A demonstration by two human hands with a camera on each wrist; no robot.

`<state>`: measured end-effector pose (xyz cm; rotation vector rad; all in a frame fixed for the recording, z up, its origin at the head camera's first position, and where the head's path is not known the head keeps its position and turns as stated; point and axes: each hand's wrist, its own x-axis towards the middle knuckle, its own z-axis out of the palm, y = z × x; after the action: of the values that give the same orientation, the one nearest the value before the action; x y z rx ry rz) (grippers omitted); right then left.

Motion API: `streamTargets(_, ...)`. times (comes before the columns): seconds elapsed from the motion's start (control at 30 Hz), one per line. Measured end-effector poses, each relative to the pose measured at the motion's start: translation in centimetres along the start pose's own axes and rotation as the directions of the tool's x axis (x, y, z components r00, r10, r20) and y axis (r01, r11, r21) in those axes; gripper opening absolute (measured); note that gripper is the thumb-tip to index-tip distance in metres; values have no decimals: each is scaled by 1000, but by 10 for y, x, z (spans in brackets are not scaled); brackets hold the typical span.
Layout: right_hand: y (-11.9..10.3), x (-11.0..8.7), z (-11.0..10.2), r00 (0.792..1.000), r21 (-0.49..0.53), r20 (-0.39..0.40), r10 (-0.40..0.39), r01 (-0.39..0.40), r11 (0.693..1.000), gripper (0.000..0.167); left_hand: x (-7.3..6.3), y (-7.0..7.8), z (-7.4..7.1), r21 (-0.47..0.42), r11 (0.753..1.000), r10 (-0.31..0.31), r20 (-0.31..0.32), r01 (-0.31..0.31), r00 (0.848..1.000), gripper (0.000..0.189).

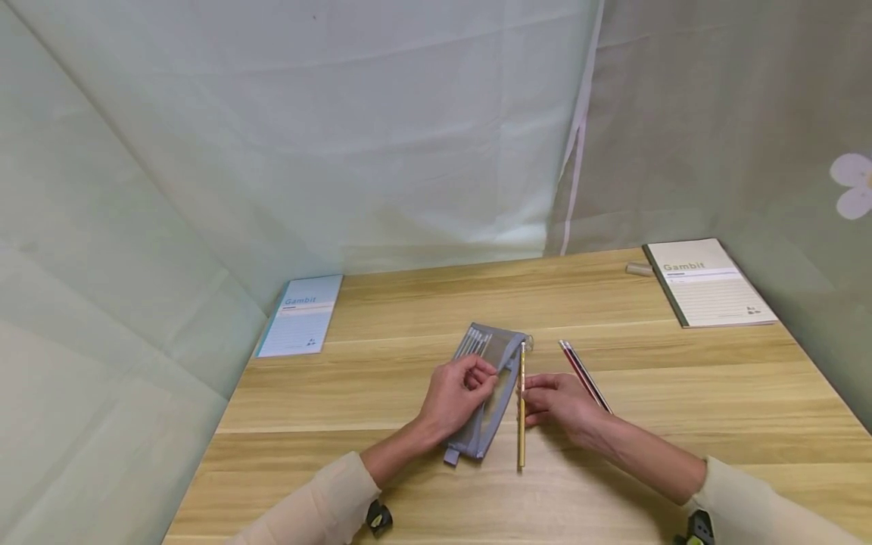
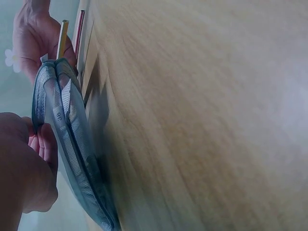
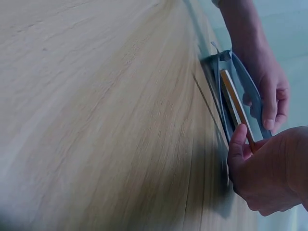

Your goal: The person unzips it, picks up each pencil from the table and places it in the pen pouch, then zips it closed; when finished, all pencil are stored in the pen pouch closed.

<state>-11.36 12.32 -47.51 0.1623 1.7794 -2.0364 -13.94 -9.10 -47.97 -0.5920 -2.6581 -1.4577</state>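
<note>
A grey mesh zippered pencil case [image 1: 500, 341] lies slantwise near the middle of the table, with several pencils [image 1: 474, 344] showing through its far left part. My left hand [image 1: 458, 397] pinches the upper edge of its opening; in the left wrist view that edge [image 2: 39, 106] stands lifted, so the case gapes. Just right of the case, my right hand [image 1: 562, 405] holds a yellow pencil [image 1: 521, 439] between thumb and fingers. In the right wrist view the pencil [image 3: 235, 98] lies alongside the open side of the case. Whether its tip is inside I cannot tell.
Two pencils, one red and one dark [image 1: 584, 375], lie right of the case, partly behind my right hand. A blue notebook [image 1: 300, 318] lies at the back left, a cream notebook [image 1: 711, 288] at the back right. Beside the latter is a small grey block [image 1: 639, 269].
</note>
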Motion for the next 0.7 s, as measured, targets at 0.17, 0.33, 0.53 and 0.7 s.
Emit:
streamTargets(0.17,-1,2,6,1000,5,6,17,-17,1000,34,0,0,-1,-1,1000,-2,5,2,1000,5)
streamTargets(0.33,-1,7,12,999,14,-5,32,-32,999,32,0,1,-1,4,1000,-4,9,4,1000,4)
streamTargets(0.53,-1,15,17,999,36,-33,17,-16,999,33,0,2,-1,-3,1000,-5,7,5,1000,6)
streamTargets(0.7,-2,20,21,998,84,-53,26,-22,996,34,0,2,-1,-1,1000,-3,7,3,1000,6)
